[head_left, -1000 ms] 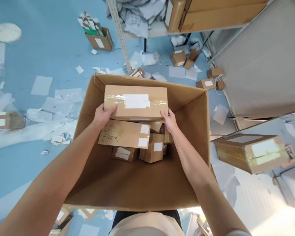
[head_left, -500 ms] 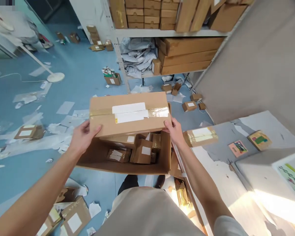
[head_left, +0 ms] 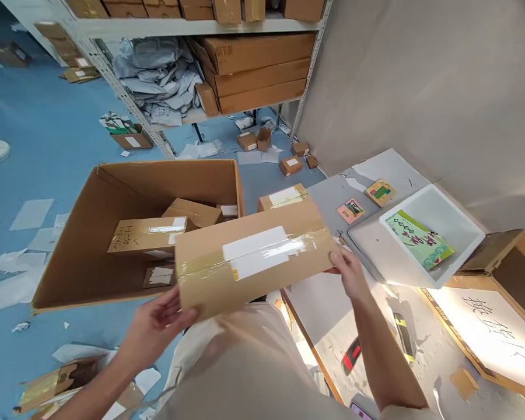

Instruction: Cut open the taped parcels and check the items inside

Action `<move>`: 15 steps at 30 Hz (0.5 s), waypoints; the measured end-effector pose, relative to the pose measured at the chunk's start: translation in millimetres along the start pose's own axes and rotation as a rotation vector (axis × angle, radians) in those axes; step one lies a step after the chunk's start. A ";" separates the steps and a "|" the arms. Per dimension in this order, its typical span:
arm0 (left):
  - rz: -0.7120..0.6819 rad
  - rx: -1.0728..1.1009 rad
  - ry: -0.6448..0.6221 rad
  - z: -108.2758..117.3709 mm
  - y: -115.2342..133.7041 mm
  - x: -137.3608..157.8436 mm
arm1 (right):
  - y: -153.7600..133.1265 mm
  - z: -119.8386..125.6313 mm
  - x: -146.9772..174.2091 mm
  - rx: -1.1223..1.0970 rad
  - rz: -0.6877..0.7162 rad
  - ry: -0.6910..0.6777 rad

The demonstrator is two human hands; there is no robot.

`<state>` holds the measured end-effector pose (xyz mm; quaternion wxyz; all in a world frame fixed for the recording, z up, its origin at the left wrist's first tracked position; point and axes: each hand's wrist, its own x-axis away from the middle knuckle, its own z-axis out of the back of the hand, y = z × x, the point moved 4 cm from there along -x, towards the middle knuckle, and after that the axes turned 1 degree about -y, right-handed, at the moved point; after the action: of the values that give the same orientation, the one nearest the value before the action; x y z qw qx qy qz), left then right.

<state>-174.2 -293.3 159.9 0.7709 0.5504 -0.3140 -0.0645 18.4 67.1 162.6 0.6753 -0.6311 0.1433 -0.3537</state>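
Observation:
A long, flat cardboard box [head_left: 210, 291] with a white label and clear tape is held level in front of my body. My left hand [head_left: 160, 326] grips its left end, thumb on top and fingers underneath. At the right end, my right hand [head_left: 349, 269] holds the corner in the same way. Just left of it stands a big open carton [head_left: 74, 256], with several smaller parcels inside, among them a box with handwriting [head_left: 144, 233]. Another taped parcel [head_left: 284, 197] sits behind the held box at the table's edge.
On the right is a table [head_left: 319, 303] with a white bin [head_left: 433, 233], a red utility knife [head_left: 351, 356], a yellow one [head_left: 403, 337] and small booklets. A loaded shelf rack [head_left: 192, 28] stands ahead. Paper scraps and torn boxes [head_left: 61, 382] litter the floor.
The long box has moved from above the big carton rightward and closer to my body, toward the table. My view has turned right, bringing the white bin and knives into sight.

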 end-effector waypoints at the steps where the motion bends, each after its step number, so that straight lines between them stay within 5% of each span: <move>1: 0.033 0.043 -0.108 -27.7 -0.4 -2.9 | 7.0 21.8 -4.5 -0.002 -0.004 0.047; 8: -0.008 0.341 -0.309 -168.1 13.7 -34.3 | 14.0 128.4 -69.0 -0.004 0.088 0.243; 15: -0.002 0.353 -0.317 -218.6 4.6 -55.8 | 33.8 161.1 -126.6 0.021 0.040 0.231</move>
<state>-98.4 -90.0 97.9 0.6037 0.6599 -0.4372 -0.0950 41.8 269.9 124.5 0.6678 -0.5758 0.2290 -0.4123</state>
